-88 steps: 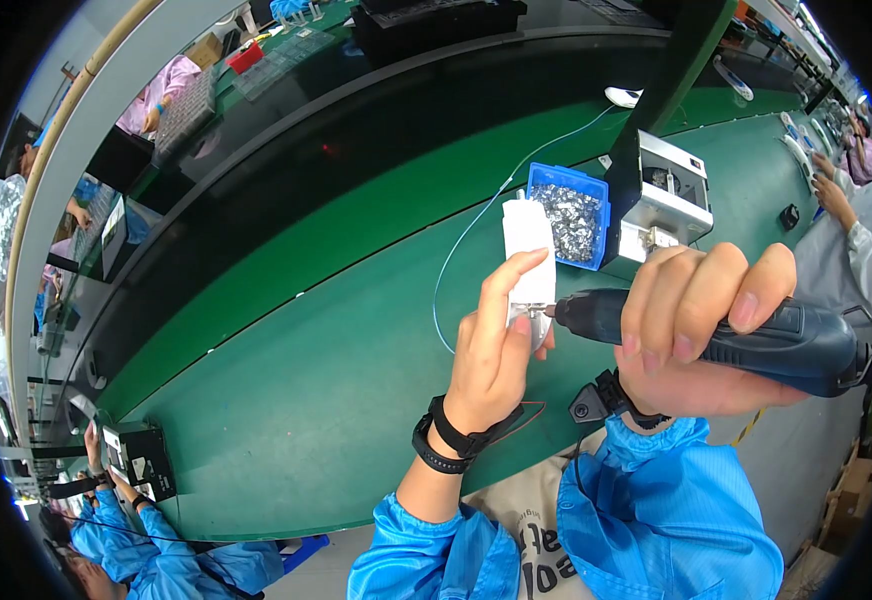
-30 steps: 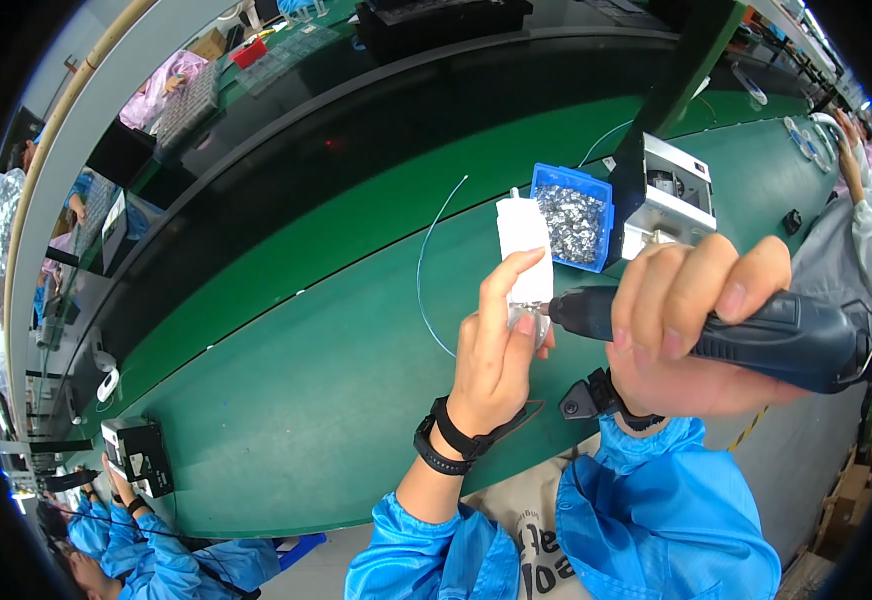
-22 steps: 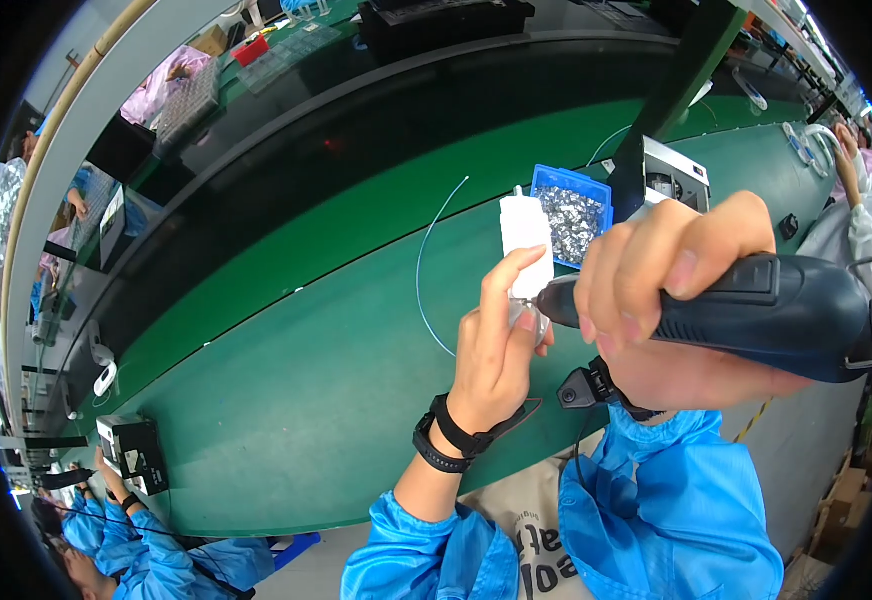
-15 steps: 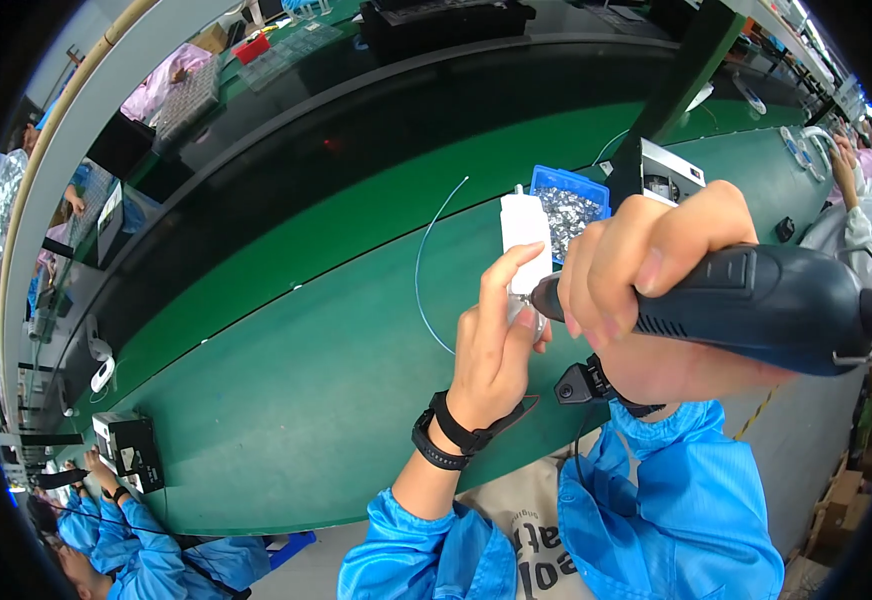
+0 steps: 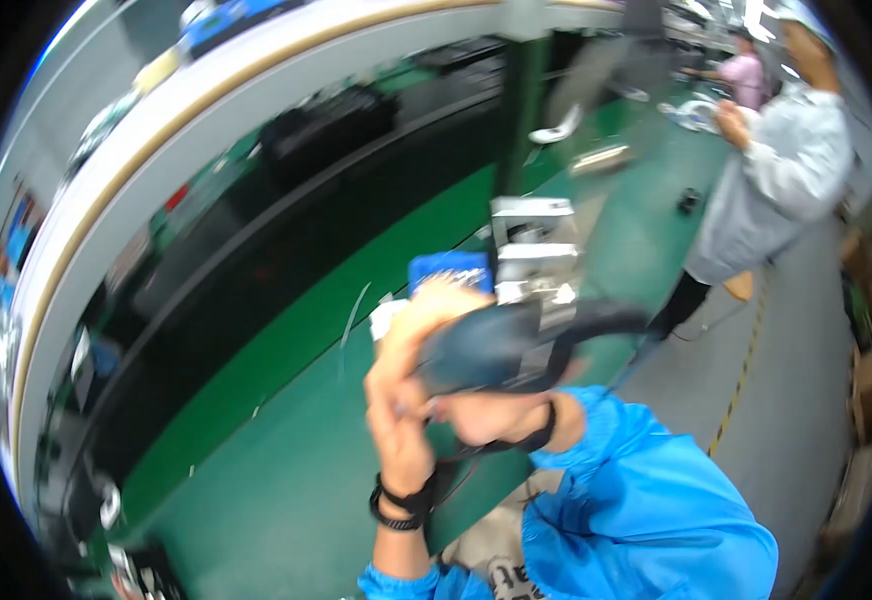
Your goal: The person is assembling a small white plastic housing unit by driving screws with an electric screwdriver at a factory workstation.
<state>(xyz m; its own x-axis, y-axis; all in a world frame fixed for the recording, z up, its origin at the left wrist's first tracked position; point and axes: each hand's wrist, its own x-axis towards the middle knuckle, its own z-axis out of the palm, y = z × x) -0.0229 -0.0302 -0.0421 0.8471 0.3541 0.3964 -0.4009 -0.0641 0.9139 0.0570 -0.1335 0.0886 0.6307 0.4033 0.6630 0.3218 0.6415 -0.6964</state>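
Observation:
In my right hand (image 5: 444, 306) is a dark electric screwdriver (image 5: 491, 350), its body lying across in front of my wrist and blurred by motion. The fingers wrap round its front part. My left hand (image 5: 401, 440) is closed just left of the screwdriver's front. Past the fingers shows a corner of a white plastic housing (image 5: 384, 316), which the left hand holds; most of it is hidden behind both hands. The screwdriver's tip and where it touches the housing cannot be made out. A blue bin (image 5: 424, 270) of small shiny metal parts stands just beyond my hands.
Silvery box-shaped units (image 5: 536, 262) stand right of the bin beside a green post (image 5: 519, 120). A thin cable (image 5: 356, 315) lies on the green bench (image 5: 296, 455). At the bench's right side stands a co-worker (image 5: 771, 190) in a pale coat. Cardboard boxes (image 5: 871, 385) line the right edge.
The view has swung to the right, bringing the co-worker and more floor into sight. My hands and the screwdriver now sit further left in the picture, closer together and blurred.

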